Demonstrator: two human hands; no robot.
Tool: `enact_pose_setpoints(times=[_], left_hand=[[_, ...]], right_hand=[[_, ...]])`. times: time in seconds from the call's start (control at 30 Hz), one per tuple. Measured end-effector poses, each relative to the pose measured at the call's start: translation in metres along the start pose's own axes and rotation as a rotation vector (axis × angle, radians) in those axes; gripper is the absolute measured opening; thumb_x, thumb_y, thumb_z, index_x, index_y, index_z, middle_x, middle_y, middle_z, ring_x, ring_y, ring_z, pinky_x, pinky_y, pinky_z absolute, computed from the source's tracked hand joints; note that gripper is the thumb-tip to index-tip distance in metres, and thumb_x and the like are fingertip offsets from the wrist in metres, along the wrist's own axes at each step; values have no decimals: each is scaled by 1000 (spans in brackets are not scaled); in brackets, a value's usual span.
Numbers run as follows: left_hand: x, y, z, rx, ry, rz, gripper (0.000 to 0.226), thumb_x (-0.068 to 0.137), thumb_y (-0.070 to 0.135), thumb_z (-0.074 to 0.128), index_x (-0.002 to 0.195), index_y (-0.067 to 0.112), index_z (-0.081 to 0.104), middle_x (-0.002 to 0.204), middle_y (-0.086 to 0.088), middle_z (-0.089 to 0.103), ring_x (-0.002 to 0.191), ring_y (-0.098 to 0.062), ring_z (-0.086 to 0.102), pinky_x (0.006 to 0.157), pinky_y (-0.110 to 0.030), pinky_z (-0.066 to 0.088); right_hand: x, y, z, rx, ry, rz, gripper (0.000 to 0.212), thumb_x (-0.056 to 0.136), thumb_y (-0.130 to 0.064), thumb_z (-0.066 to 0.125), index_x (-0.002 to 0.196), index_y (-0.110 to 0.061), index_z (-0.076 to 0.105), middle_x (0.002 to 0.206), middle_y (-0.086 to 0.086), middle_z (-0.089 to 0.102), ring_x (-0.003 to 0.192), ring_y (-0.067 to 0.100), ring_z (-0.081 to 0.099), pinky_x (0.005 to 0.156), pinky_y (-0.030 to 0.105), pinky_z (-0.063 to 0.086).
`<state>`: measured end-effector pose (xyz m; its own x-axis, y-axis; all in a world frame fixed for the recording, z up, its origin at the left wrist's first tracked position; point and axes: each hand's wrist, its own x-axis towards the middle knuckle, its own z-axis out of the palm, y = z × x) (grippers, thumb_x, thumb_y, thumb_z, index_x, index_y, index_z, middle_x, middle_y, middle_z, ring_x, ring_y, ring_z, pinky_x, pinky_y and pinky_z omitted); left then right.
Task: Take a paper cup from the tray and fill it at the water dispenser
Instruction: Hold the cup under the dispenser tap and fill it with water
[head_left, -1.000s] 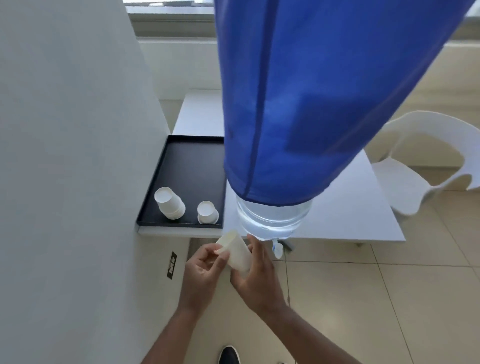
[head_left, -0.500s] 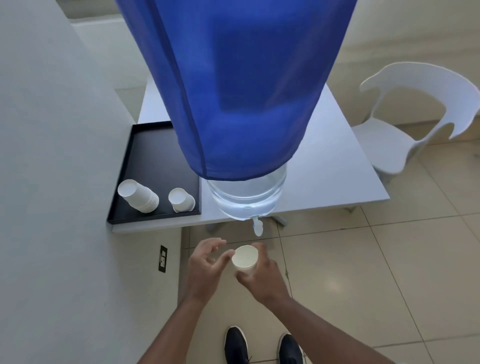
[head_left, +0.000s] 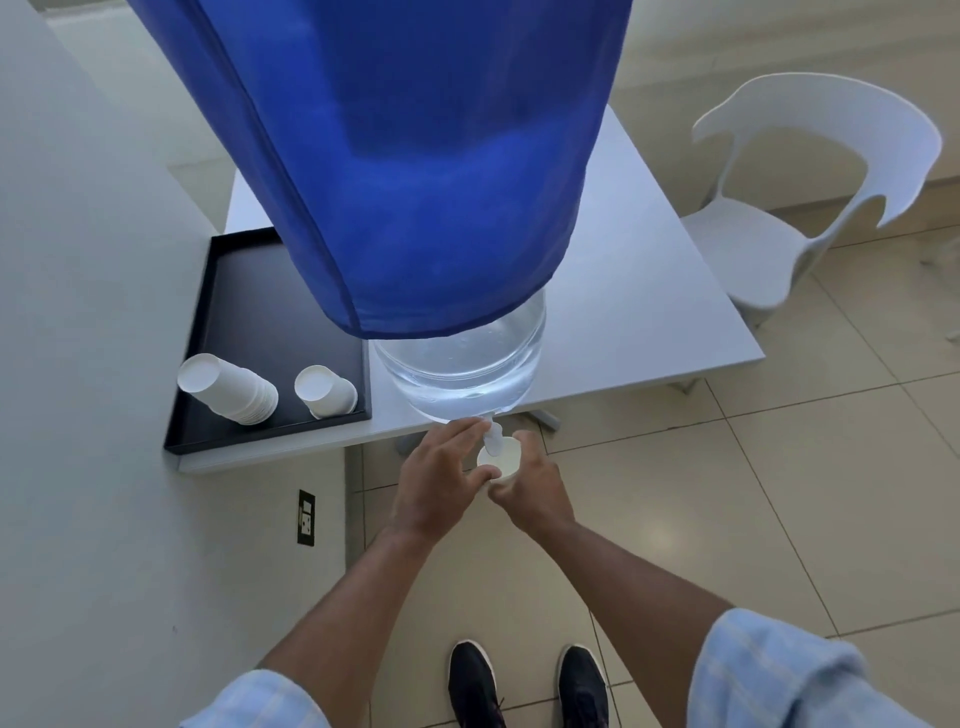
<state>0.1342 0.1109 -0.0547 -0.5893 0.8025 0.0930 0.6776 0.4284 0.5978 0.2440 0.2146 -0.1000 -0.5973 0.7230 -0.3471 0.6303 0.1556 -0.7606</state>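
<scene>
Paper cup sits under our tap, right hand clamped round it to catch water, left hand fingers apart at the tap.

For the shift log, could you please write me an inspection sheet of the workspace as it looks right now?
Surface: white table carries a black tray at its left end and the water dispenser bottle under a blue cover.
Job's things: paper cup upright under the tap; whether water is flowing cannot be told.
Clutter: a cup stack and a second, shorter one lie tipped on the tray.
Grippers: right hand grips the cup; left hand reaches to the tap, thumb at the cup rim.
Cables: nothing seen.
Surroundings: wall socket, white chair, tiled floor.
</scene>
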Motion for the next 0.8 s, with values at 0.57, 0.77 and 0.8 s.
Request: enact_pose_setpoints(times=[0.57,0.77,0.8], left_hand=[[7,-1,9,134,118,107,38,89,35,87,126,27,82,135,12,79,119,-14,79,89,-38,68],[20,-2,8,-4,88,-37,23,100,47,73,117,35,84,116,11,86,109,-20,82,87,-39,65],[24,-2,8,-52,78,-67,22,101,48,70,112,35,84,108,11,87,101,-19,82,83,-39,64]], right_hand=[[18,14,14,57,100,-173,63,77,-20,82,129,-23,49,107,-4,64,89,17,58,68,24,46],[21,12,13,72,116,-205,65,75,-17,85,130,-20,50,106,-6,63,89,13,54,66,19,39],[21,12,12,83,115,-206,65,74,-15,85,128,-21,50,105,-6,63,89,13,56,66,19,41]])
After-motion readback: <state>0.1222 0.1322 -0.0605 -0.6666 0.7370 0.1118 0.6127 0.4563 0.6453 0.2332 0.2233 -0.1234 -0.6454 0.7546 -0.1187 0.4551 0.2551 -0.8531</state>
